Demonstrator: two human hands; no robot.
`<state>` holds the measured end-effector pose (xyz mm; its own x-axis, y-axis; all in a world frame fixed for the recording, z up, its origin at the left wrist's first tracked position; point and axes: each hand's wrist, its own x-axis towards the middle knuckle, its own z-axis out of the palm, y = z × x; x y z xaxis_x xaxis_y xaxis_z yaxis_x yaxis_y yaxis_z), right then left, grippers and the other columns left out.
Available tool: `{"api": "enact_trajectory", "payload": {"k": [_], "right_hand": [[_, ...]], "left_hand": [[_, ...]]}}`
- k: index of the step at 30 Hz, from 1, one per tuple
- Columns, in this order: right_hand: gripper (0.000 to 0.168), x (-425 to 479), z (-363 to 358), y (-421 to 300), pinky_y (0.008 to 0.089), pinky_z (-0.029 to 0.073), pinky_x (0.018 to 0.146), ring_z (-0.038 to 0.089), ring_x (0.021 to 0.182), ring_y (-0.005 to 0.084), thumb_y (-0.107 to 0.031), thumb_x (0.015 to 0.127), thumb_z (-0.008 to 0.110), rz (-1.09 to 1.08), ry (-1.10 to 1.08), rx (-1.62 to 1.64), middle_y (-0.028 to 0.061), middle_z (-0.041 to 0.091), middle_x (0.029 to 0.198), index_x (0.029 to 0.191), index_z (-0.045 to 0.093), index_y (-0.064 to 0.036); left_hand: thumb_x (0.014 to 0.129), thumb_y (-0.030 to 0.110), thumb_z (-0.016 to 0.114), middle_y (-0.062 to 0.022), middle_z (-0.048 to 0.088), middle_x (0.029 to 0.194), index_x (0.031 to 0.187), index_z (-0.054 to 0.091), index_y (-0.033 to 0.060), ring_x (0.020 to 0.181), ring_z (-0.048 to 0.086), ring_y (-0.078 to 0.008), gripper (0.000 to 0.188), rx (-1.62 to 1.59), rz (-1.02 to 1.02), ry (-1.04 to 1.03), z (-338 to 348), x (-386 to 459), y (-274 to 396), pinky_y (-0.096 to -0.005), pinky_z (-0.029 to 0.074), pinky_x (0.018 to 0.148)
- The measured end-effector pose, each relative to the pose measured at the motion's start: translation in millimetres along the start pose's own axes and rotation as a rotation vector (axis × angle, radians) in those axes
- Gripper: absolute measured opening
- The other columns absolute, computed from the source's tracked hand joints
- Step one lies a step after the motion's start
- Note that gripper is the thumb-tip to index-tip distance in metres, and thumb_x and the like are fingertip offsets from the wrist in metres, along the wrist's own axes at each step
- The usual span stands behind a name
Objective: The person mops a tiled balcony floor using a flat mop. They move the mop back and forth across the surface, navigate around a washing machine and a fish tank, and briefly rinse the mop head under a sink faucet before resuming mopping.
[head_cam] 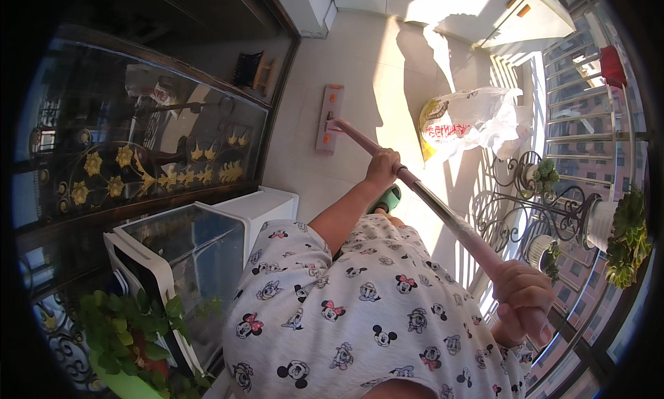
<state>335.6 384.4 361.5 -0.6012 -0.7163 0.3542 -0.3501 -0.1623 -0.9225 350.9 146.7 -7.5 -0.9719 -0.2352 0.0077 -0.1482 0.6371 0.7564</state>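
Observation:
A flat mop with a long pink and metal handle [441, 204] slants across the view in front of my body. My left hand [384, 166] is closed around the lower pink section of the handle. My right hand [523, 292] grips the handle near its top end, at the right. The mop's rectangular pink head [330, 120], with orange parts on its upper face, lies on the pale tiled floor [353, 56]. Below my left hand, a green slipper [388, 201] shows on one foot.
A printed plastic bag [467, 121] lies right of the mop head. Potted succulents [545, 176] stand on a black scrolled metal stand [500, 212] by the railing. A dark glass door [155, 119], a clear-sided white container [207, 238] and a leafy plant [124, 321] line the left.

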Motion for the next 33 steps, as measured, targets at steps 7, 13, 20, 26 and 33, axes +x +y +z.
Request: {"api": "enact_trajectory", "payload": {"k": [7,13,20,26,33], "right_hand": [[0.021,36.3,-34.2,32.7,0.0296,0.047,0.048,0.053,0.044,0.0179,-0.006,0.067,0.069,-0.175,0.045,0.071,0.0037,0.054,0.052,0.063,0.049,-0.007],[0.026,80.4,-64.7,66.8,0.0289,0.048,0.050,0.054,0.044,0.0160,-0.012,0.074,0.074,-0.180,0.121,0.134,0.0021,0.055,0.051,0.063,0.051,-0.007],[0.017,215.6,-20.4,176.7,0.0361,0.044,0.050,0.053,0.050,0.0265,-0.001,0.059,0.067,-0.128,0.023,0.252,0.0087,0.053,0.058,0.062,0.051,-0.003],[0.026,325.3,-35.4,195.6,0.0343,0.048,0.048,0.049,0.041,0.0186,-0.008,0.073,0.066,0.001,0.142,0.195,0.0046,0.048,0.048,0.056,0.046,-0.006],[0.013,390.7,-81.2,155.3,0.0321,0.049,0.047,0.053,0.045,0.0197,0.000,0.065,0.062,0.009,0.078,0.074,0.0053,0.052,0.051,0.061,0.050,-0.004]], "left_hand": [[0.075,0.013,0.060,-0.0135,0.060,0.078,0.071,0.058,0.0035,0.081,0.060,-0.0300,0.011,0.046,0.162,-0.073,-12.8,91.5,19.1,-0.0384,0.049,0.073],[0.069,0.000,0.062,-0.0143,0.058,0.076,0.069,0.056,0.0042,0.080,0.057,-0.0346,0.007,0.073,0.145,0.084,-58.2,133.3,-5.9,-0.0425,0.046,0.073],[0.067,0.000,0.063,-0.0146,0.057,0.079,0.071,0.051,0.0047,0.082,0.055,-0.0371,0.014,0.066,-0.006,0.160,-134.2,224.4,-119.1,-0.0446,0.045,0.073],[0.066,0.004,0.065,-0.0140,0.057,0.075,0.069,0.052,0.0061,0.080,0.055,-0.0353,0.013,0.008,0.003,0.023,-146.1,307.5,-150.8,-0.0437,0.044,0.072],[0.067,0.006,0.065,-0.0157,0.055,0.069,0.067,0.051,0.0047,0.072,0.053,-0.0359,0.015,-0.170,0.115,-0.065,-120.3,415.0,-86.2,-0.0432,0.043,0.070]]}}
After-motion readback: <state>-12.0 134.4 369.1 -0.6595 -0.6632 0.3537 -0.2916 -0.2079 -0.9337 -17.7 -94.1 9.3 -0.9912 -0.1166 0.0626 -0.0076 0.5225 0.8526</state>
